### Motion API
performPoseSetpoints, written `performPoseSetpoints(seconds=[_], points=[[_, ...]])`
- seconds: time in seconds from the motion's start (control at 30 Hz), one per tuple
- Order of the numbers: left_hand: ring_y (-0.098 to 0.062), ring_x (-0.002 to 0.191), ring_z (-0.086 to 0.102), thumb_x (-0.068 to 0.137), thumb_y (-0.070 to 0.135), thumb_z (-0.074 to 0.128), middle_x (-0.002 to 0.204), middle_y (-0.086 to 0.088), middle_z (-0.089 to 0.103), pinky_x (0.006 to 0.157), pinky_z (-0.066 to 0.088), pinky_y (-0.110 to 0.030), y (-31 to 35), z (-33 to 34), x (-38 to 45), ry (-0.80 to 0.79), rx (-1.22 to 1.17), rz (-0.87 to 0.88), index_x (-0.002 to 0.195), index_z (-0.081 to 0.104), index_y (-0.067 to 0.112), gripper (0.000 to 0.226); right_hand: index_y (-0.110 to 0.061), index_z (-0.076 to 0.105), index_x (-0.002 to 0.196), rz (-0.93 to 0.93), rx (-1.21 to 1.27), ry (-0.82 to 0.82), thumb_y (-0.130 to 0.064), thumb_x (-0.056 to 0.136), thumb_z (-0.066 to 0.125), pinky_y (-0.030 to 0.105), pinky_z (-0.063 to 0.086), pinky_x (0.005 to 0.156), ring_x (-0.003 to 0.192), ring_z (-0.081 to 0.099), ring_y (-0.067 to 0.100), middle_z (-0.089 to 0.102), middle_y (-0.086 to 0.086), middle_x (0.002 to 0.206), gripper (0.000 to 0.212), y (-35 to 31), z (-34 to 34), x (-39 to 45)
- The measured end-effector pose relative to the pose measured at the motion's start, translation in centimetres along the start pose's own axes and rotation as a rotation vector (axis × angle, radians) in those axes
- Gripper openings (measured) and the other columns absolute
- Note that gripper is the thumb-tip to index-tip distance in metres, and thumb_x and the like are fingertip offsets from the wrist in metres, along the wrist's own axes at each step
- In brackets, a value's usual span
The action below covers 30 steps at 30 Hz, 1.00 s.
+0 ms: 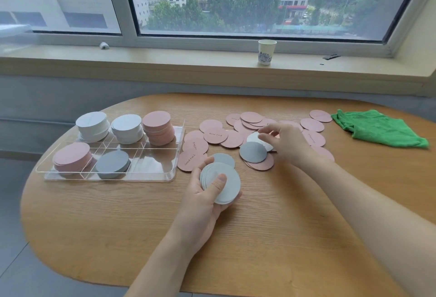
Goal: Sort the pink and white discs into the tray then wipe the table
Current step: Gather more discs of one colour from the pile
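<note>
Fingers of the right hand pinch a white disc out of the scattered pile just right of the tray; the left hand curls around a fanned white stack nearer than the tray. That loose stack could slide apart, and overlapping pink discs might get dragged along. Discs look thin, flat, some lettered.

A paper cup stands on the windowsill — beside it, perhaps a crumpled scrap.
</note>
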State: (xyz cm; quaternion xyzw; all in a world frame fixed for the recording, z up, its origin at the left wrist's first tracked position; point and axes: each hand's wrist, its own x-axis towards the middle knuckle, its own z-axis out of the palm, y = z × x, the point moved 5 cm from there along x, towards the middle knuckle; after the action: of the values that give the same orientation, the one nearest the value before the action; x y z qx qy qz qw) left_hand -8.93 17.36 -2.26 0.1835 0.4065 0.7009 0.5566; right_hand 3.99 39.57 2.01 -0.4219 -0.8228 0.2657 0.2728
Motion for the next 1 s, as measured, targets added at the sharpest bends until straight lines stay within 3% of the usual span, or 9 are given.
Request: performPoseSetpoints(seconds=[0.1,0.17,0.37,0.57,0.77,0.9,1.0], points=[[-0.048,0.130,0.056,0.082,0.014,0.073,0.143,-0.021,0.056,0.085,0.060,-0.046,0.1,0.1,0.0,-0.002,0.000,-0.008,0.136,0.055,0.025,0.058,-0.022,0.075,0.109,-0.009,-0.077,-0.112,-0.026,0.088,0.077,0.029,0.036,0.093,0.112,0.052,0.014,0.062,-0.008,0.115,0.021,1.7,0.8,2.5],[-0.049,0.130,0.056,0.082,0.014,0.073,0.143,-0.023,0.055,0.085,0.060,-0.046,0.1,0.2,0.2,-0.007,-0.001,-0.009,0.136,0.055,0.024,0.057,-0.025,0.075,0.108,-0.004,-0.115,-0.170,-0.030,0.084,0.080,0.035,0.038,0.101,0.121,0.050,0.019,0.061,-0.008,0.122,0.025,2.1,1.3,3.6],[-0.047,0.131,0.056,0.082,0.014,0.072,0.144,-0.020,0.055,0.084,0.060,-0.045,-0.2,0.2,0.3,-0.015,0.006,-0.015,0.136,0.056,0.024,0.057,-0.030,0.072,0.117,0.070,-0.147,-0.283,-0.042,0.073,0.087,0.036,0.035,0.109,0.128,0.043,0.017,0.052,-0.007,0.131,0.048,2.5,1.8,4.0],[-0.047,0.132,0.055,0.083,0.012,0.071,0.144,-0.020,0.056,0.084,0.060,-0.045,-0.3,0.2,0.3,-0.009,-0.004,-0.015,0.137,0.055,0.024,0.057,-0.027,0.067,0.108,0.117,-0.083,-0.231,-0.035,0.065,0.094,0.032,0.041,0.090,0.113,0.051,0.018,0.058,-0.002,0.119,0.051,1.8,1.3,3.3],[-0.048,0.130,0.057,0.083,0.012,0.072,0.136,-0.018,0.060,0.087,0.059,-0.048,-0.3,-0.2,0.4,0.010,0.000,-0.010,0.136,0.056,0.025,0.057,-0.030,0.059,0.094,0.075,-0.105,-0.157,-0.032,0.066,0.092,0.040,0.041,0.093,0.107,0.047,0.023,0.057,-0.005,0.104,0.043,0.8,0.3,2.1],[-0.048,0.130,0.057,0.083,0.013,0.071,0.138,-0.019,0.060,0.088,0.059,-0.049,-0.2,0.0,0.4,0.010,0.002,-0.002,0.137,0.055,0.024,0.057,-0.024,0.063,0.089,0.025,0.008,-0.122,-0.021,0.077,0.084,0.028,0.047,0.064,0.091,0.053,0.014,0.060,-0.010,0.090,0.025,-0.2,-0.8,1.2],[-0.040,0.120,0.065,0.085,0.012,0.070,0.132,-0.016,0.062,0.090,0.060,-0.050,0.0,-0.1,0.4,0.019,-0.002,0.023,0.136,0.055,0.024,0.055,-0.022,0.066,0.084,0.026,0.174,-0.091,-0.019,0.077,0.086,0.028,0.048,0.058,0.076,0.055,0.010,0.064,-0.004,0.083,0.021,-1.2,-1.7,0.8]])
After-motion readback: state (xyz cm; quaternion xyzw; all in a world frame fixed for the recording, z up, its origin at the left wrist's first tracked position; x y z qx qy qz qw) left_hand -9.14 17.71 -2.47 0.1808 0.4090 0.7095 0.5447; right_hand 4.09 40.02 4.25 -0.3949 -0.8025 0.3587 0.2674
